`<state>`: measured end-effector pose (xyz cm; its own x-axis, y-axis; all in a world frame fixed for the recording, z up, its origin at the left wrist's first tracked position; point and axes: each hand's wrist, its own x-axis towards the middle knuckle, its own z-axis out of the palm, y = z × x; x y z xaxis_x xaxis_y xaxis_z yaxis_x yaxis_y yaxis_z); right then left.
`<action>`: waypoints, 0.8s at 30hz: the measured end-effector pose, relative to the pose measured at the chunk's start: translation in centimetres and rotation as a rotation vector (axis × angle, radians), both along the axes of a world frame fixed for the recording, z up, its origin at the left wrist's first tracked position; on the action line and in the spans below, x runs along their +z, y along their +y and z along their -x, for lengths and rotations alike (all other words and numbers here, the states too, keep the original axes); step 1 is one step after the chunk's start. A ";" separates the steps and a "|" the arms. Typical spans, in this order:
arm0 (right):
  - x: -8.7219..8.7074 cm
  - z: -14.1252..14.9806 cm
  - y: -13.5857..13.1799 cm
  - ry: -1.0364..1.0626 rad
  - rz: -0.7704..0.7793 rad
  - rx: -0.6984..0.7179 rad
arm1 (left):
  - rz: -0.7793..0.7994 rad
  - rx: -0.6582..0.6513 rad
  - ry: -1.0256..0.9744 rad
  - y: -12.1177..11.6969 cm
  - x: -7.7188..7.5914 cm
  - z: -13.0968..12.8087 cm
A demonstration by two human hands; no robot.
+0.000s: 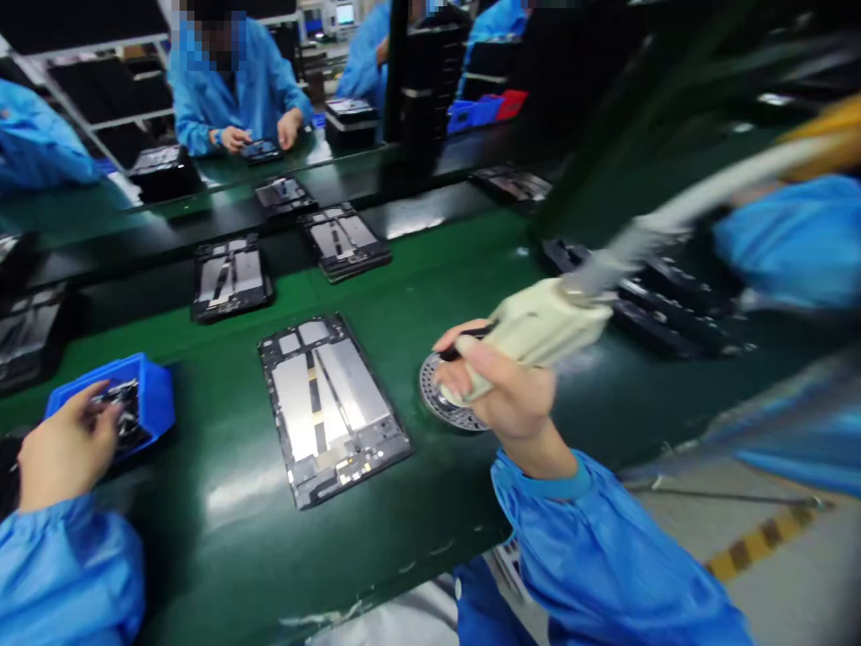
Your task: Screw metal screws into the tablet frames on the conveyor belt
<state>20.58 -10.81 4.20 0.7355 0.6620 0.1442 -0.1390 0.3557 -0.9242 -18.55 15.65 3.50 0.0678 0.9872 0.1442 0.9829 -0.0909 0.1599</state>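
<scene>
My left hand point(67, 444) reaches over the rim of a blue bin point(158, 395) holding small dark and silvery parts point(127, 413). Its thumb and fingers are bent together at those parts; what they pinch is too small to make out. In my right hand point(511, 395) is a cream electric screwdriver point(544, 323), tilted, with a thick pale cable point(713, 193) running up right. Its lower end is over a round perforated metal dish point(437, 408), partly hidden by my fingers. Between my hands an opened tablet point(336, 404) lies flat, silvery battery and circuit board showing.
More opened tablets point(232, 274) point(344, 238) lie farther back on the green bench point(235, 556). Dark frames point(665, 314) are stacked at right, near another person's blue sleeve point(794, 238). Across the bench a person point(235, 90) handles a dark device point(261, 150).
</scene>
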 end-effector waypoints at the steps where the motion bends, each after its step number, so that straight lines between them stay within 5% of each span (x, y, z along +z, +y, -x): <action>1: 0.4 0.5 0.0 0.002 -0.020 0.009 | -0.019 0.048 0.032 -0.6 0.5 -0.5; 7: 1.2 6.0 0.7 -0.056 0.076 0.318 | -0.149 0.106 -0.074 -3.4 2.9 -3.1; 11: 0.5 8.3 1.5 -0.068 0.105 0.352 | -0.202 -0.100 -0.331 -5.5 2.8 -4.5; 19: 0.5 8.6 1.9 -0.071 0.104 0.389 | 0.187 -0.512 -0.741 -8.9 1.7 -11.2; 24: 0.5 8.6 1.6 -0.144 0.139 0.425 | 0.448 -0.695 -1.016 -11.2 -1.3 -18.1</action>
